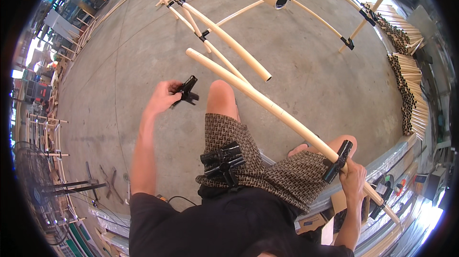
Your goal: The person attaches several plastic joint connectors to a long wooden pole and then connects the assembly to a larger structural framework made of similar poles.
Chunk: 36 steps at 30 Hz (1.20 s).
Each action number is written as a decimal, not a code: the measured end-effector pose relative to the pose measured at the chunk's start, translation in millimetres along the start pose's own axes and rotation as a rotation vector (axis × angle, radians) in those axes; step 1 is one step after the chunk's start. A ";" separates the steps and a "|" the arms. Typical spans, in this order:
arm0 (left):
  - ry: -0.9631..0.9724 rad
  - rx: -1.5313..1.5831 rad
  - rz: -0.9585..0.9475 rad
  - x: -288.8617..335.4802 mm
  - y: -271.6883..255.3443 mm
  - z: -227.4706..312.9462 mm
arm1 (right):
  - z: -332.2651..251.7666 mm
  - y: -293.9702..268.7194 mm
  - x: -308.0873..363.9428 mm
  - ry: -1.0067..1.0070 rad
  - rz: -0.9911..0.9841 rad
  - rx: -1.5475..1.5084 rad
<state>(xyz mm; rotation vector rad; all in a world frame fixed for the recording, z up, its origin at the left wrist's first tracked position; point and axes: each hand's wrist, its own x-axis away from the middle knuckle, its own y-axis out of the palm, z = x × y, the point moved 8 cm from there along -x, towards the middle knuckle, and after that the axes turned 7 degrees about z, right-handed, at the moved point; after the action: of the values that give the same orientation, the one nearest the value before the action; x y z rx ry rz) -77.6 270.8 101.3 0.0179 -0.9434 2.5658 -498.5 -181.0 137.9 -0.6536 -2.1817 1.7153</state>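
My left hand (166, 97) is closed on a black pipe joint (188, 90), held out over the floor beside my knee. A long cream pipe (267, 105) slants across my legs from upper left to lower right. My right hand (353, 178) grips this pipe, close against a black pipe joint (338, 161) fitted around it. Further down the same pipe, near its lower end, sits another black joint (380, 201). More black joints (223, 161) lie on my lap, on the patterned shorts.
Ahead stands a frame of cream pipes (229, 42) with black joints; a thick pipe end (281, 1) points toward me. Stacked pipes (406, 94) are at the right. Tools (111, 183) lie on the floor at left, near a fan (40, 185). Cardboard boxes (313, 222) sit beside me.
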 end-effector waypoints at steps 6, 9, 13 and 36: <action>0.376 -0.498 -0.072 0.1 -17.8 62.7 | 1.0 -0.3 -0.3 0.013 -0.038 -0.025; 0.512 -0.614 -0.110 -0.5 -26.0 87.7 | 3.6 -0.4 2.1 -0.005 -0.038 -0.025; 0.702 -0.724 -0.040 -3.1 -31.2 101.1 | 5.0 -2.8 7.1 -0.062 -0.050 0.014; 0.167 0.564 -0.058 -40.0 -16.4 -30.2 | 14.9 -11.5 7.7 -0.054 -0.129 -0.021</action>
<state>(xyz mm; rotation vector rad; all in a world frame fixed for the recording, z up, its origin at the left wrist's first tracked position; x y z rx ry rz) -31.0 286.3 82.3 -0.0102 -0.1395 2.6408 -514.4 -191.7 144.9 -0.4654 -2.2284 1.6651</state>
